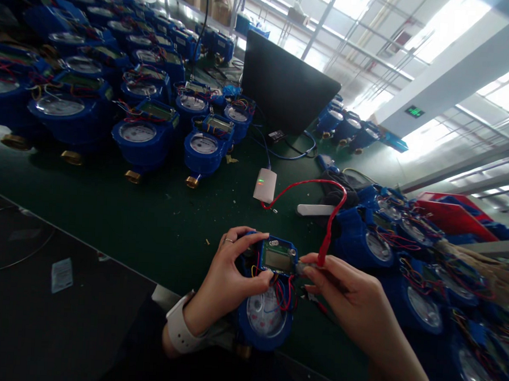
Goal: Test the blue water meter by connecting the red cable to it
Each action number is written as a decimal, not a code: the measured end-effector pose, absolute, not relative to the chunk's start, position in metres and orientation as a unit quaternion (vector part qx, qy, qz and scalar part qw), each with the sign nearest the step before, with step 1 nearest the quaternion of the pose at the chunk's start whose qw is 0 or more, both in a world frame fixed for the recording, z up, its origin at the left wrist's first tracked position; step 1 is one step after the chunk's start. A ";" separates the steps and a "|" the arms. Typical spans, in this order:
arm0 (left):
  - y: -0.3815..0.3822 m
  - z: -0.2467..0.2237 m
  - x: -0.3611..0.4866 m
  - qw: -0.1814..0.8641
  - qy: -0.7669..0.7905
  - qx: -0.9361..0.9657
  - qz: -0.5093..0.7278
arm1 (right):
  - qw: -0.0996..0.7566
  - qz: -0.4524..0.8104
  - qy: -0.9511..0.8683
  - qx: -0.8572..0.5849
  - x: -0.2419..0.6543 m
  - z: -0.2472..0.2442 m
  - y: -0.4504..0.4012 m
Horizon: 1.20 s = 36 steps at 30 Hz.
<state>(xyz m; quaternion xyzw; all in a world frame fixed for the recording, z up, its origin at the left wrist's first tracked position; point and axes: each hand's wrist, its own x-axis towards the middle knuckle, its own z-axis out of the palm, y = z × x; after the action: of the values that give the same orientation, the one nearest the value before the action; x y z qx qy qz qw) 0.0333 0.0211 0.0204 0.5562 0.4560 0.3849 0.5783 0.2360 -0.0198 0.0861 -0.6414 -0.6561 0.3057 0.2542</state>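
A blue water meter (pixel 247 326) with a clear round dial stands at the table's near edge, its small display (pixel 278 260) and circuit board exposed. Red, black and yellow wires loop between board and dial. My left hand (pixel 219 285) is closed around the display housing, thumb at the lower edge and fingers on the top. In a pinch, my right hand (pixel 351 292) holds the plug end of a red cable (pixel 332 223) against the housing's right side. Fingers hide the tip, so I cannot tell whether it is inserted. The cable runs to a white box (pixel 264 184) with lit indicators.
Rows of blue water meters (pixel 140 136) fill the table's left side; more meters (pixel 379 245) crowd the right. A dark screen (pixel 285 84) stands at the back. A pale flat bar (pixel 315 210) lies beyond my right hand. Red bins (pixel 453 215) sit far right.
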 end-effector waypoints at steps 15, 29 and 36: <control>0.021 0.023 0.033 0.582 0.459 0.555 0.378 | 0.248 0.311 -0.652 -0.646 0.236 0.085 -0.019; 0.021 0.023 0.032 0.578 0.458 0.556 0.382 | 0.251 0.311 -0.648 -0.649 0.235 0.087 -0.018; 0.021 0.021 0.032 0.578 0.453 0.558 0.387 | 0.254 0.314 -0.648 -0.645 0.234 0.088 -0.019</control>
<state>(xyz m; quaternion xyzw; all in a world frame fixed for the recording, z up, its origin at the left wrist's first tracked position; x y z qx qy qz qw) 0.0325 0.0214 0.0213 0.5582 0.4527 0.3869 0.5777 0.2337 -0.0190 0.0879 -0.6453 -0.6484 0.3143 0.2539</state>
